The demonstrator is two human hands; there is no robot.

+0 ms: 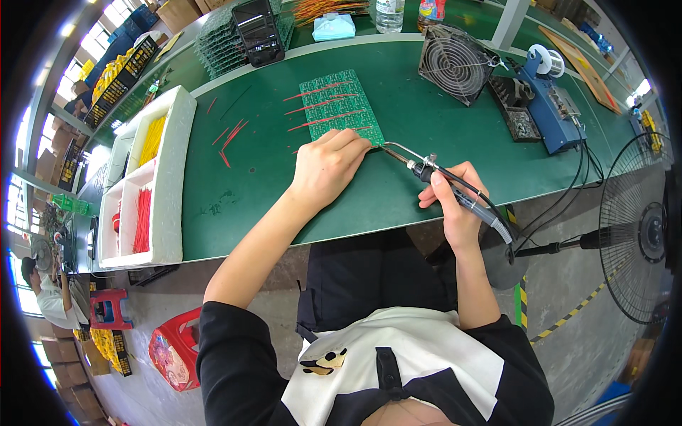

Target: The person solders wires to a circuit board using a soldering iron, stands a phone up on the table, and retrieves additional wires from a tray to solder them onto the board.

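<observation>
A green circuit board panel [335, 103] lies on the green table, with several red wires [320, 110] across it, their ends sticking out past its left side. My left hand [330, 163] rests over the panel's near edge. Its fingers are bent and pressed together; what lies between them is hidden. My right hand [456, 206] is wrapped round a soldering iron [426, 172] with a curved metal feed tube and a grey cable sleeve. The iron's tip meets the panel's near right corner, close beside my left fingertips.
Loose red wires [229, 142] lie left of the panel. A white foam box [177, 177] holds yellow and red wires. A square metal fan [458, 65] stands at the back right, beside a blue solder feeder [550, 106] with a reel. A phone [258, 32] leans on stacked boards [217, 46]. A round fan [639, 227] is far right.
</observation>
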